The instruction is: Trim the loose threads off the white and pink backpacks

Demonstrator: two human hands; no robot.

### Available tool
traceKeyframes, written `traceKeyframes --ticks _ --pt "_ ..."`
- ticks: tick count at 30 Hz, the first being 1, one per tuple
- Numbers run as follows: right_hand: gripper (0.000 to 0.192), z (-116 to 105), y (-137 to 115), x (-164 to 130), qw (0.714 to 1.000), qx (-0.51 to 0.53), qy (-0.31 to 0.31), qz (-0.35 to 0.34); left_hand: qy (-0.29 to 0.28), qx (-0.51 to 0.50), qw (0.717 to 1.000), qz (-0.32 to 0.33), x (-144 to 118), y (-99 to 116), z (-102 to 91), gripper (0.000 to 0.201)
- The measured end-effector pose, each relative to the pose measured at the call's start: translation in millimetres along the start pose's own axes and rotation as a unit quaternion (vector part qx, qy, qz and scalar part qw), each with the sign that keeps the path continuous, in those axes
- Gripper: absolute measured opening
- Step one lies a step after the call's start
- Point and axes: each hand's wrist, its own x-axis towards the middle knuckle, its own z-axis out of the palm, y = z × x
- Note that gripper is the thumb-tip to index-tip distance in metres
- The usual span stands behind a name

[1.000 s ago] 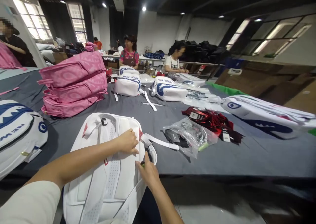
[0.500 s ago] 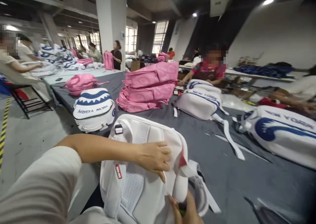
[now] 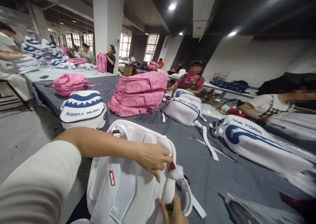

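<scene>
A white backpack (image 3: 145,181) stands tilted in front of me, its padded back and shoulder straps towards me. My left hand (image 3: 154,158) reaches across it from the left, fingers bent over the side panel and thumb on the back panel. Its fingertips touch the edge by a small red tag (image 3: 172,164). Low on the same side, my right hand (image 3: 174,210) is closed, thumb and fingers around something small and dark with a bit of green, mostly hidden. A loose white strap (image 3: 197,206) hangs beyond it.
Pink backpacks (image 3: 142,94) are stacked across the dark table (image 3: 202,171). White-and-blue backpacks stand at left (image 3: 84,108), centre (image 3: 184,108) and right (image 3: 254,141). Clear plastic (image 3: 261,207) lies at lower right. Co-workers sit opposite, one in a colourful shirt (image 3: 190,80).
The view has turned right and slightly up, so things sit further left. My left fingers have come closer to the red tag. The right hand stays low on the backpack's side.
</scene>
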Motion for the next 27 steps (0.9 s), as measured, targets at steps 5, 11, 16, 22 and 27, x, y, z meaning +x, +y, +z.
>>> traceKeyframes --ticks 5,11,16,22,27 --pt "0.059 -6.5 1.2 0.5 0.998 0.005 -0.069 0.012 0.040 -0.022 0.999 0.027 -3.5 3.2 -2.7 0.056" --pt "0.057 -9.2 4.0 0.0 0.995 -0.007 -0.103 0.017 0.050 0.000 0.994 0.100 -3.4 -9.9 2.8 0.048" --pt "0.055 -12.6 2.8 1.0 0.995 -0.019 -0.102 -0.003 0.058 0.055 0.995 0.059 -19.4 -37.5 -10.2 0.048" --pt "0.050 -21.0 -11.3 1.2 0.992 -0.030 -0.122 0.009 0.072 0.115 0.991 -0.014 -45.3 -49.6 -22.7 0.036" --pt "0.038 -27.8 -19.4 11.1 0.982 -0.091 -0.161 0.041 0.055 0.089 0.988 -0.110 -30.8 -16.9 -0.5 0.041"
